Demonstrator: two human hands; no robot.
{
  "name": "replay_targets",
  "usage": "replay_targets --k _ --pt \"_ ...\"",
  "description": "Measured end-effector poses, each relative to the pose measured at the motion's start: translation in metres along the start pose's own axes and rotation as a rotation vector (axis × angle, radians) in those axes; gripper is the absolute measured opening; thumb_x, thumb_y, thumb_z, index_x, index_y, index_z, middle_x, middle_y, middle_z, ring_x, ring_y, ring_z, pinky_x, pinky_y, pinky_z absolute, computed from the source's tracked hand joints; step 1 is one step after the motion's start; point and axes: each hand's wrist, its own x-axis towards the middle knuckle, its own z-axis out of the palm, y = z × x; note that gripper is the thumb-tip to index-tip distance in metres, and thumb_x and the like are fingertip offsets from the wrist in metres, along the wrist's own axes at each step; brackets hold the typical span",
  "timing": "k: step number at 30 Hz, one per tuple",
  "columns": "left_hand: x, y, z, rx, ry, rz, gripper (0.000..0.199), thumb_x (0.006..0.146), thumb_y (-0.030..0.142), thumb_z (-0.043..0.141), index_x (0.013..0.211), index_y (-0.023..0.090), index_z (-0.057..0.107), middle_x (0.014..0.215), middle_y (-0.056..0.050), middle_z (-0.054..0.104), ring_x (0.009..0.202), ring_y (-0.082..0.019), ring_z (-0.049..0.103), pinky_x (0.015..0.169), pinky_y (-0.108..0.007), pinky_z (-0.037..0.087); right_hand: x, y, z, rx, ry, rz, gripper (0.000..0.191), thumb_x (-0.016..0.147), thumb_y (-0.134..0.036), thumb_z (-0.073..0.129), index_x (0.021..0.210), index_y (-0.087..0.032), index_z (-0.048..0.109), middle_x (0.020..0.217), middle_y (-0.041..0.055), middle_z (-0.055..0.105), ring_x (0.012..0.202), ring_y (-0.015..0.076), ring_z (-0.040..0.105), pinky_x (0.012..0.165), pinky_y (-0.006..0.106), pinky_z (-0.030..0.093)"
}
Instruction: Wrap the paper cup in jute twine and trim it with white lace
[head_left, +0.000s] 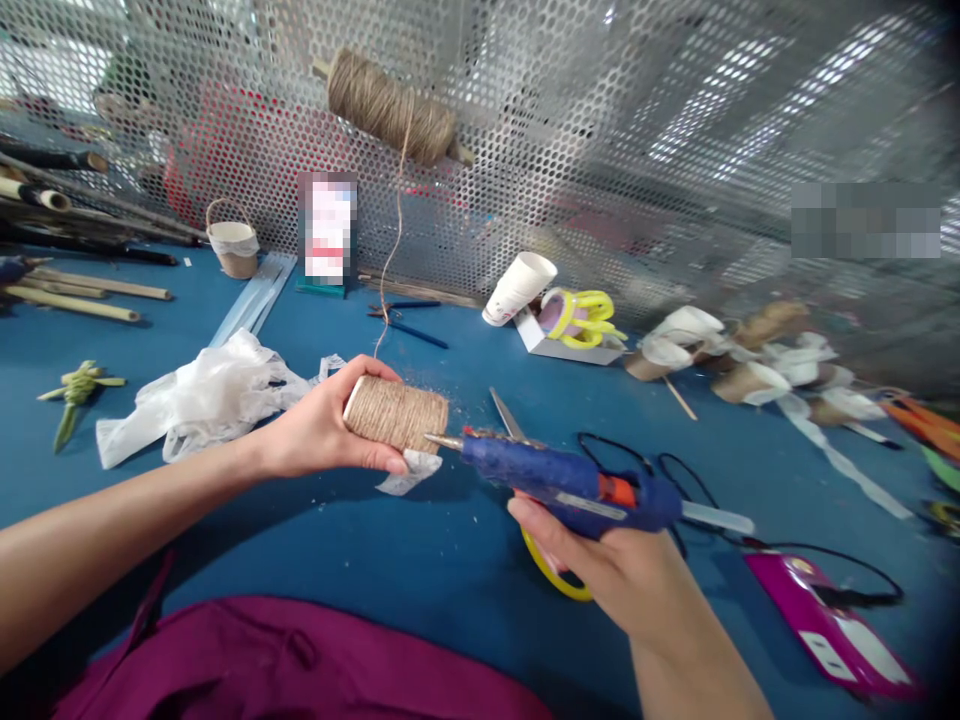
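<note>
Gripping a twine-wrapped cup (401, 415) between thumb and fingers, the left hand (319, 425) holds it above the blue table (442, 640), long axis running roughly left to right. The right hand (600, 565), lying right and nearer, is curled around 1 blue hot glue gun (555, 480); its metal nozzle (444, 441) points left at the cup's right end, though I cannot tell whether they touch. 1 twine strand (391, 262) reaches the far spool (390, 108).
</note>
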Motion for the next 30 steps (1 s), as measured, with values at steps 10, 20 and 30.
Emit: replay_targets --k 10,20,30 --pt "0.002 0.003 0.002 -0.009 0.017 -0.038 0.063 0.052 0.026 0.081 0.099 0.018 0.04 0.078 0.002 0.055 0.068 -0.011 0.052 0.059 -0.022 0.044 0.001 -0.005 0.0 -0.005 -0.001 -0.048 0.012 0.081 -0.032 0.059 0.083 -0.022 0.066 0.045 -0.0053 0.045 0.039 0.0108 0.043 0.041 0.024 0.044" --pt "-0.001 0.0 0.002 0.029 -0.006 0.033 0.065 0.053 0.025 0.081 0.101 0.019 0.038 0.081 0.001 0.055 0.069 -0.012 0.054 0.058 -0.022 0.046 0.003 0.004 -0.002 0.064 -0.043 0.025 0.025 0.082 -0.038 0.057 0.064 -0.021 0.056 0.044 -0.0048 0.042 0.039 0.0108 0.043 0.041 0.026 0.039" --pt "-0.006 -0.007 0.002 0.373 0.088 0.352 0.066 0.053 0.037 0.083 0.104 0.019 0.044 0.094 -0.004 0.055 0.08 -0.016 0.054 0.067 -0.026 0.045 0.01 0.007 -0.003 0.204 -0.034 0.064 0.034 0.083 -0.039 0.058 0.057 -0.021 0.046 0.042 -0.0062 0.042 0.037 0.0085 0.041 0.039 0.025 0.036"
